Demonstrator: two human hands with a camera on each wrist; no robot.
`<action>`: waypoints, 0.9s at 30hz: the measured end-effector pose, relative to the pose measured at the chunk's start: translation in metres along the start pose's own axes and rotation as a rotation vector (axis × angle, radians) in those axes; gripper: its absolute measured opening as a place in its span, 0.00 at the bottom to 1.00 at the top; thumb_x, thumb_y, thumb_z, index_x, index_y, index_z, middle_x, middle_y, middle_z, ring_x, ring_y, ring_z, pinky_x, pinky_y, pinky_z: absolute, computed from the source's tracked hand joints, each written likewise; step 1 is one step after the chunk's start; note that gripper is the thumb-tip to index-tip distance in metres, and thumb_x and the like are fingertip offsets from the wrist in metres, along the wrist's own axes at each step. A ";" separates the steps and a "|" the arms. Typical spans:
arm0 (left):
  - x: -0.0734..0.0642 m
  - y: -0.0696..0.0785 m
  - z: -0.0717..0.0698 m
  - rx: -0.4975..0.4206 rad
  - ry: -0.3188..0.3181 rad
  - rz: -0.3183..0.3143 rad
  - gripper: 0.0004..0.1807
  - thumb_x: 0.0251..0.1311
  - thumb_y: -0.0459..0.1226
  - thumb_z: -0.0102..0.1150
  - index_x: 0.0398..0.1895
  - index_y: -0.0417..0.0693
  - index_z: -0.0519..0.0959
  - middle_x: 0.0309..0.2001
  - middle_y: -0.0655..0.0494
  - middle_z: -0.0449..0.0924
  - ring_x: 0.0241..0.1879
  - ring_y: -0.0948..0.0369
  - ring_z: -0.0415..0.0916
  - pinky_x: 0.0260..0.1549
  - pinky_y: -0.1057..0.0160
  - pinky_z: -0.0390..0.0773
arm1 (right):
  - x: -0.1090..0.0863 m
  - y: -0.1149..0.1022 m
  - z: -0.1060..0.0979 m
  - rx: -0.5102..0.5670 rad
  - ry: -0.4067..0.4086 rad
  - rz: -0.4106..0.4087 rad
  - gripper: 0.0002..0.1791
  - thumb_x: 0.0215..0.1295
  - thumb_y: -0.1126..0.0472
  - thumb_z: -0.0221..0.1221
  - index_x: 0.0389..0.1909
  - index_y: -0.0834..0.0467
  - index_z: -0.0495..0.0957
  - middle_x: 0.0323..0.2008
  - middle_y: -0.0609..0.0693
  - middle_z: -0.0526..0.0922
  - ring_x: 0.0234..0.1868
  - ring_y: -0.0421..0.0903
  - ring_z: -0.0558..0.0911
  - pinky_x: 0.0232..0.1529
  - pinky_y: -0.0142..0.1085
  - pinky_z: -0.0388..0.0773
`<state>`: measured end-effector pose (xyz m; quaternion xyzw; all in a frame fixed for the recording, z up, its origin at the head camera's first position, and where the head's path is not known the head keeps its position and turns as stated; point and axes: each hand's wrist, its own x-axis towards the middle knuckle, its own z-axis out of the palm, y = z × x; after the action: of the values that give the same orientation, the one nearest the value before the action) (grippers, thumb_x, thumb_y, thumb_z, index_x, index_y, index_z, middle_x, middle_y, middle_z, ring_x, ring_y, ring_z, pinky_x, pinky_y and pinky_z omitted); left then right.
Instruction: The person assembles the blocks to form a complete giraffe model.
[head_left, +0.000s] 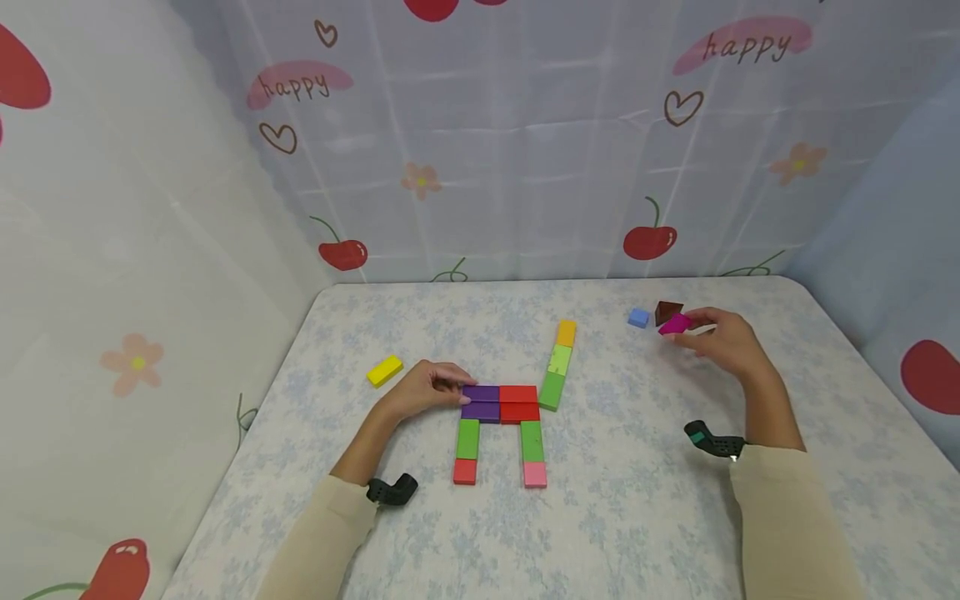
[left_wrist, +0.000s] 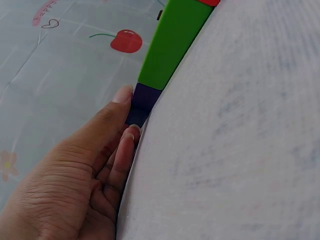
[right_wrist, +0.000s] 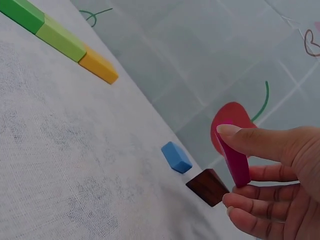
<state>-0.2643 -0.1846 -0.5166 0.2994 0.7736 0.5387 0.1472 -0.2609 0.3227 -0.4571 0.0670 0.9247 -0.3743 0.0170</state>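
Note:
Two purple blocks [head_left: 480, 404] lie side by side against two red blocks [head_left: 519, 403] mid-table. My left hand [head_left: 423, 389] pinches the far left end of the purple pair with thumb and fingertips; the left wrist view shows the same purple end [left_wrist: 145, 97] between them. At the far right, my right hand [head_left: 720, 340] holds a magenta block [head_left: 675, 325] between thumb and fingers, raised off the table in the right wrist view. Just beyond it is a dark brown triangular block [head_left: 667, 312], with a small blue block [head_left: 638, 317] to its left.
Two green blocks [head_left: 467, 439] [head_left: 532, 442] run down from the row, ending in a red block [head_left: 465, 472] and a pink block [head_left: 535, 475]. Green, light green and orange blocks [head_left: 566, 333] slant up at its right. A yellow block [head_left: 385, 371] lies left.

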 end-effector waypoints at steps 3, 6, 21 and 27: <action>0.002 -0.009 -0.001 0.012 0.007 0.004 0.17 0.58 0.28 0.71 0.52 0.39 0.87 0.48 0.47 0.85 0.32 0.64 0.76 0.34 0.69 0.77 | 0.000 -0.009 0.003 0.001 0.005 -0.018 0.43 0.62 0.42 0.69 0.68 0.66 0.67 0.60 0.69 0.71 0.52 0.64 0.77 0.40 0.41 0.81; 0.002 -0.009 -0.001 0.009 0.010 0.001 0.17 0.58 0.28 0.72 0.51 0.40 0.87 0.48 0.47 0.85 0.32 0.64 0.77 0.35 0.69 0.78 | -0.001 -0.018 0.006 -0.002 0.010 -0.040 0.43 0.61 0.42 0.70 0.67 0.66 0.68 0.60 0.69 0.72 0.54 0.64 0.76 0.37 0.37 0.80; 0.003 -0.013 -0.002 -0.014 -0.007 0.015 0.17 0.58 0.28 0.72 0.51 0.40 0.87 0.47 0.50 0.85 0.32 0.63 0.79 0.35 0.68 0.79 | 0.007 -0.056 0.036 -0.044 -0.004 -0.198 0.38 0.62 0.49 0.71 0.67 0.65 0.71 0.54 0.66 0.77 0.48 0.58 0.75 0.37 0.39 0.79; 0.003 -0.015 -0.005 -0.020 -0.015 0.016 0.16 0.57 0.31 0.73 0.50 0.43 0.88 0.47 0.50 0.85 0.32 0.61 0.79 0.35 0.67 0.79 | 0.022 -0.072 0.050 -0.103 -0.031 -0.223 0.36 0.61 0.54 0.72 0.66 0.67 0.71 0.48 0.66 0.78 0.47 0.60 0.76 0.38 0.43 0.81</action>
<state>-0.2734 -0.1898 -0.5280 0.3082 0.7647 0.5452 0.1517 -0.2935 0.2390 -0.4454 -0.0430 0.9440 -0.3271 -0.0071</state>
